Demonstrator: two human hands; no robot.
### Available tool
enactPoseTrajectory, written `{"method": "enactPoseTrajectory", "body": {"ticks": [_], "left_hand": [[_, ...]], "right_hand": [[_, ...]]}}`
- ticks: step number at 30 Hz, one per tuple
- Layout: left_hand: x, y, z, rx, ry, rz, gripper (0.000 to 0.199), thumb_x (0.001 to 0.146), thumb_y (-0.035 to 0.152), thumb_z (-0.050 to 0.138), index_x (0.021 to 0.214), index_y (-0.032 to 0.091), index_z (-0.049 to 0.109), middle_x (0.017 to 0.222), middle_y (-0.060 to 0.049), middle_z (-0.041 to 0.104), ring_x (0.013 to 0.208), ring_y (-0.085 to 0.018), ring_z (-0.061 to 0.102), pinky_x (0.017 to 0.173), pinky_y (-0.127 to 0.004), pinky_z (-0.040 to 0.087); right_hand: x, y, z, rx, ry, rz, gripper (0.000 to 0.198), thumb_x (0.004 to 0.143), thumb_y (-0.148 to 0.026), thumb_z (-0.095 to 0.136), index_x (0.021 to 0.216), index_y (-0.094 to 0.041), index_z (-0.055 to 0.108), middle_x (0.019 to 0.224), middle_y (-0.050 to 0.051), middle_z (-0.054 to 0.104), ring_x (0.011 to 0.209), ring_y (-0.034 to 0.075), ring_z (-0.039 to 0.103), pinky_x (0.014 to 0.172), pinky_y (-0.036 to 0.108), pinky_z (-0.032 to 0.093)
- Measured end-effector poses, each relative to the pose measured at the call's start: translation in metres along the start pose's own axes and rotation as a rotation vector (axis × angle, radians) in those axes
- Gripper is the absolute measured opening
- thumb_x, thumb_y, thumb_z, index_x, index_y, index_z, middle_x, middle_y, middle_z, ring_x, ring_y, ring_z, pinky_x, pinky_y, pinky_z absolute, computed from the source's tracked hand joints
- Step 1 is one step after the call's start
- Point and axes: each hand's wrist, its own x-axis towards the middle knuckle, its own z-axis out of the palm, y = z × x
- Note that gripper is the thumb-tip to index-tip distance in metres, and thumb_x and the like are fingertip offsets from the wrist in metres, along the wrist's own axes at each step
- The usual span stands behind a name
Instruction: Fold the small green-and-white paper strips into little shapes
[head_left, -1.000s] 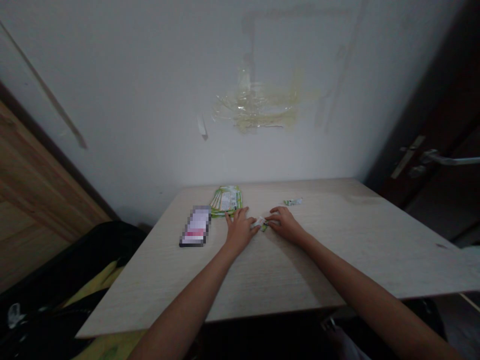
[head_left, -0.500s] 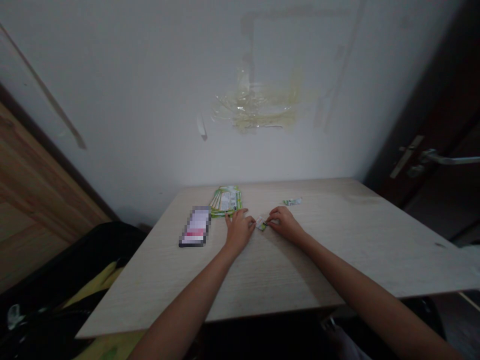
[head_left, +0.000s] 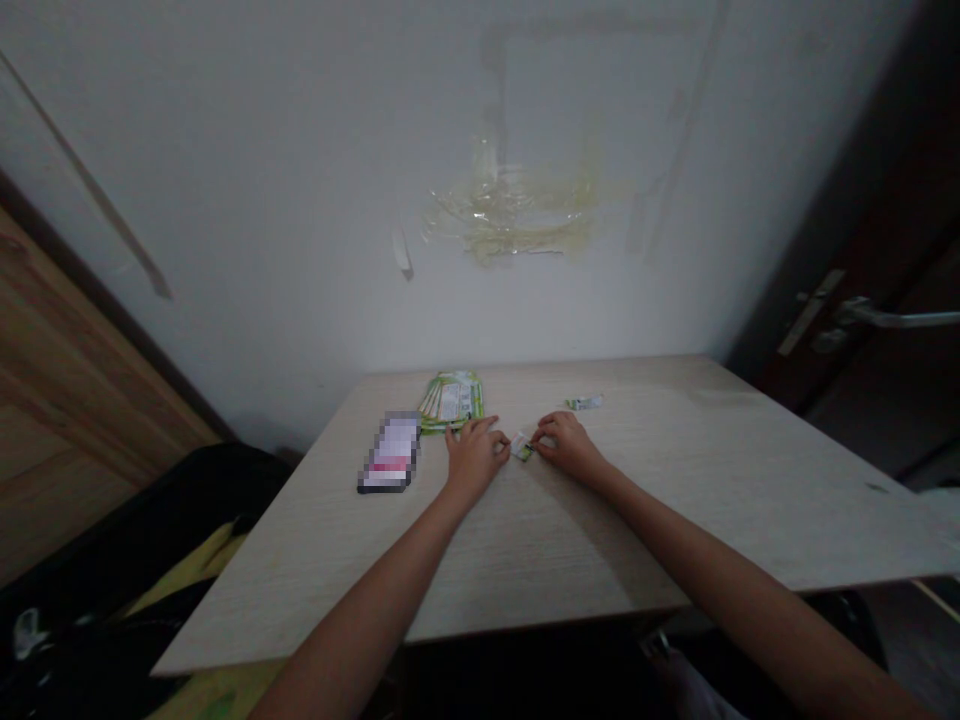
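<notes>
A small green-and-white printed piece of packaging [head_left: 523, 446] is between my two hands, just above or on the table. My left hand [head_left: 478, 452] pinches its left edge between thumb and forefinger, the other fingers spread out. On the other side, my right hand [head_left: 564, 441] is closed in a pinch on its right edge. Beyond my left hand lies a fanned stack of green-and-white packets [head_left: 452, 397], partly covered by the fingers. Another small green-and-white scrap [head_left: 584, 403] rests behind my right hand.
A phone [head_left: 391, 452] with a blurred screen lies on the pale wooden table [head_left: 315, 570], left of my left hand. The table's back meets a wall [head_left: 300, 200] bearing old tape [head_left: 517, 220]. To the right is a dark door with a metal handle [head_left: 892, 317].
Both hands keep their pinch on the small packaging piece and have hardly moved. The stack, the phone and the scrap stay where they were.
</notes>
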Motion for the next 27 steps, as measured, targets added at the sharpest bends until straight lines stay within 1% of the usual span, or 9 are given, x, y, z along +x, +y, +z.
{"method": "enactPoseTrajectory", "body": {"ticks": [5, 12, 20, 27], "left_hand": [[-0.0015, 0.0008, -0.0003, 0.022, -0.004, 0.021, 0.012, 0.084, 0.04, 0.066, 0.09, 0.033, 0.074, 0.138, -0.001, 0.061, 0.129, -0.032, 0.047, 0.109, -0.071, 0.02], [-0.0024, 0.0018, 0.0008, 0.032, -0.018, 0.018, 0.019, 0.082, 0.046, 0.068, 0.09, 0.03, 0.072, 0.139, -0.003, 0.059, 0.128, -0.032, 0.048, 0.111, -0.066, 0.02], [-0.004, 0.0008, 0.0074, 0.032, -0.049, 0.01, 0.037, 0.08, 0.061, 0.064, 0.096, 0.028, 0.068, 0.142, -0.004, 0.056, 0.13, -0.032, 0.046, 0.112, -0.065, 0.019], [-0.0032, 0.0008, 0.0088, 0.004, -0.063, 0.0, 0.037, 0.079, 0.061, 0.066, 0.098, 0.029, 0.067, 0.141, -0.004, 0.056, 0.131, -0.032, 0.046, 0.111, -0.065, 0.019]], "right_hand": [[-0.0017, -0.0017, -0.0037, -0.006, -0.026, -0.001, 0.011, 0.082, -0.026, 0.071, 0.091, -0.023, 0.076, 0.109, 0.01, 0.066, 0.109, 0.024, 0.057, 0.097, 0.038, 0.044], [-0.0018, -0.0044, -0.0042, -0.008, -0.022, 0.017, 0.013, 0.08, -0.026, 0.072, 0.092, -0.022, 0.076, 0.109, 0.01, 0.066, 0.108, 0.024, 0.058, 0.098, 0.037, 0.045], [-0.0027, -0.0007, 0.0002, 0.011, -0.017, 0.023, 0.015, 0.078, -0.027, 0.073, 0.092, -0.023, 0.074, 0.109, 0.009, 0.065, 0.108, 0.025, 0.058, 0.097, 0.038, 0.046], [-0.0037, -0.0031, -0.0005, 0.011, -0.014, 0.035, 0.017, 0.078, -0.028, 0.074, 0.094, -0.022, 0.073, 0.11, 0.01, 0.063, 0.107, 0.025, 0.058, 0.097, 0.039, 0.046]]}}
